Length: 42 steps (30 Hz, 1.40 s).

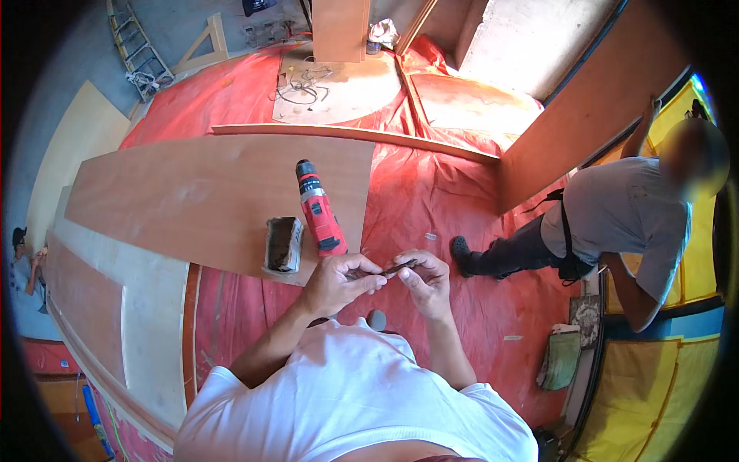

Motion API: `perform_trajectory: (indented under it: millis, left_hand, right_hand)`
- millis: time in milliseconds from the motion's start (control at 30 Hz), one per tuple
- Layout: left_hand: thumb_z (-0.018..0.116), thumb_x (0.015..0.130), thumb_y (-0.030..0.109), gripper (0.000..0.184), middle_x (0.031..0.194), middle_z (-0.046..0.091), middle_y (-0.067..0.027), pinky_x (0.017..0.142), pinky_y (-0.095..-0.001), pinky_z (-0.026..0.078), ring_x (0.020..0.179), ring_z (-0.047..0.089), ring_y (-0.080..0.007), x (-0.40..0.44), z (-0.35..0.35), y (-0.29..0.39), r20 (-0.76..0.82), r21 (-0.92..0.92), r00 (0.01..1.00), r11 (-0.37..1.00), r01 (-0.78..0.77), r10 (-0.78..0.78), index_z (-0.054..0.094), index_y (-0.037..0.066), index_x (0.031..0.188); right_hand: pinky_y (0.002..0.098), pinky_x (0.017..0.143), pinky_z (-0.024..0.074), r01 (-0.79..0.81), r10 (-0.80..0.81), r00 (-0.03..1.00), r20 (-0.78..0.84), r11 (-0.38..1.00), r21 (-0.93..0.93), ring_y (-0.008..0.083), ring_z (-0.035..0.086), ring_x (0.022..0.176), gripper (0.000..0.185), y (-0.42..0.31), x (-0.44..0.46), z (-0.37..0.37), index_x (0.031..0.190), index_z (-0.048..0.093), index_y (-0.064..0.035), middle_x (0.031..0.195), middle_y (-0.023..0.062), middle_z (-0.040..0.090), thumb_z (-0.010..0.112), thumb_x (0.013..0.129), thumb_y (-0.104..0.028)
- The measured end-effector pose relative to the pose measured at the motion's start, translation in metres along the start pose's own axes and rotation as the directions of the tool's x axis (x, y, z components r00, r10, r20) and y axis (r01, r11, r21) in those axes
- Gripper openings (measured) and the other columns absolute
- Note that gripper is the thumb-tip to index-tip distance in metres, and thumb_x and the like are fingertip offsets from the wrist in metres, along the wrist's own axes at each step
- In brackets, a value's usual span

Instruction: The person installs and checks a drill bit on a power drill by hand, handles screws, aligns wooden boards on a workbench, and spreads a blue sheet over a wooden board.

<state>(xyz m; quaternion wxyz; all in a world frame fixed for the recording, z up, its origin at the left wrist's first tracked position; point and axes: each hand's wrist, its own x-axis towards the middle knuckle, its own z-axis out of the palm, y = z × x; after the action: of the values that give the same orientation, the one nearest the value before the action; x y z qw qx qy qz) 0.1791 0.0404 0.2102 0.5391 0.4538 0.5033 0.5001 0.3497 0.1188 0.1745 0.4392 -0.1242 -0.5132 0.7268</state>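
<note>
Close in front of my chest, both hands pinch a thin dark rod-like piece (399, 268); its exact kind is too small to make out. My left hand (344, 279) has its fingers closed at the piece's left end. At the other end, the thumb and fingers of my right hand (424, 283) are shut on it. Just beyond my left hand, a red and black cordless drill (322, 218) lies with its chuck pointing away from me. Left of the drill stands a small open rectangular box (283, 245), dark inside.
A large brown board (208, 200) lies under the drill, and red sheeting (431, 200) covers the floor. On the right, a person (616, 219) stands by a tall leaning panel (593, 108). Another person (31, 269) is at the far left. Cables (304, 86) and a ladder (140, 50) are farther back.
</note>
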Motion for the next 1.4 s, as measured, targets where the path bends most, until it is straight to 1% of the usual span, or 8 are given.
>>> perform_trajectory:
  millis: [367,567,600,733,867,1067,1267,1400]
  left_hand:
    - [0.067,0.081,0.008,0.016,0.079,0.064,-0.0035,0.065,-0.0225,0.051,0.072,0.060,-0.0085,0.002,0.004,0.003,0.037,0.061,0.999,0.998,-0.002,0.000,0.064,-0.003,0.092]
    - [0.065,0.083,0.009,0.016,0.078,0.064,-0.0044,0.063,-0.0223,0.050,0.069,0.060,-0.0087,-0.001,-0.001,0.007,-0.024,-0.061,1.000,0.998,-0.012,0.011,0.064,-0.003,0.093]
    - [0.065,0.083,0.009,0.016,0.078,0.064,-0.0047,0.063,-0.0224,0.050,0.069,0.060,-0.0090,-0.004,-0.006,0.007,-0.042,-0.084,0.999,0.996,-0.027,0.023,0.064,-0.003,0.093]
    - [0.063,0.083,0.003,0.012,0.078,0.064,-0.0093,0.065,-0.0256,0.051,0.069,0.061,-0.0125,-0.014,-0.033,0.010,-0.275,-0.058,0.949,0.983,-0.177,0.154,0.061,-0.005,0.091]
    - [0.064,0.084,0.011,0.015,0.074,0.063,-0.0087,0.063,-0.0257,0.050,0.065,0.059,-0.0116,-0.032,-0.071,0.009,-0.503,0.073,0.835,0.974,-0.216,0.223,0.059,-0.003,0.087]
    - [0.063,0.084,0.011,0.015,0.073,0.062,-0.0081,0.062,-0.0244,0.048,0.064,0.058,-0.0119,-0.049,-0.126,0.002,-0.659,0.137,0.720,0.976,-0.169,0.217,0.059,-0.002,0.086]
    - [0.061,0.084,0.007,0.011,0.071,0.062,-0.0083,0.064,-0.0265,0.049,0.065,0.058,-0.0124,-0.074,-0.143,-0.014,-0.765,0.192,0.616,0.979,-0.061,0.189,0.060,-0.003,0.087]
    - [0.061,0.084,0.008,0.011,0.070,0.062,-0.0075,0.061,-0.0259,0.047,0.061,0.055,-0.0113,-0.090,-0.133,-0.033,-0.882,0.189,0.445,0.981,0.030,0.157,0.060,-0.003,0.087]
  right_hand:
    - [0.0298,0.078,0.0499,0.004,-0.004,1.000,-0.004,1.000,0.019,0.0174,0.062,0.084,0.018,-0.002,-0.003,-0.003,0.102,0.059,0.0018,0.094,0.0115,0.064,0.060,0.083,0.001]
    - [0.0335,0.075,0.0510,0.025,-0.023,0.999,-0.024,0.993,0.116,0.0197,0.061,0.087,0.033,0.002,0.003,-0.021,0.106,0.056,0.0035,0.095,0.0132,0.063,0.058,0.089,-0.024]
    - [0.0340,0.077,0.0496,-0.001,0.003,1.000,-0.026,0.997,0.082,0.0209,0.060,0.089,0.046,0.009,0.006,-0.034,0.111,0.054,0.0047,0.095,0.0138,0.063,0.047,0.093,-0.037]
    - [0.0327,0.083,0.0467,-0.275,0.273,0.953,-0.134,0.961,0.008,0.0213,0.061,0.091,0.061,0.042,0.034,-0.079,0.111,0.056,0.0047,0.100,0.0136,0.063,0.031,0.095,-0.048]
    - [0.0364,0.088,0.0450,-0.275,0.273,0.956,-0.105,0.961,-0.009,0.0256,0.059,0.100,0.065,0.074,0.080,-0.105,0.111,0.057,0.0053,0.108,0.0172,0.061,0.027,0.095,-0.050]
    - [0.0382,0.090,0.0425,-0.269,0.272,0.962,-0.032,0.917,-0.294,0.0245,0.057,0.103,0.065,0.106,0.171,-0.125,0.117,0.052,0.0053,0.115,0.0161,0.058,0.026,0.095,-0.050]
    - [0.0304,0.067,0.0509,-0.320,0.388,0.921,-0.011,0.744,-0.587,0.0196,0.063,0.072,0.043,0.178,0.265,-0.151,0.116,0.046,0.0022,0.111,0.0159,0.060,0.035,0.096,-0.034]
    - [0.0264,0.055,0.0499,-0.230,0.347,0.937,0.051,0.718,-0.656,0.0145,0.058,0.057,0.029,0.238,0.326,-0.172,0.111,0.042,0.0015,0.111,0.0129,0.060,0.036,0.095,-0.022]
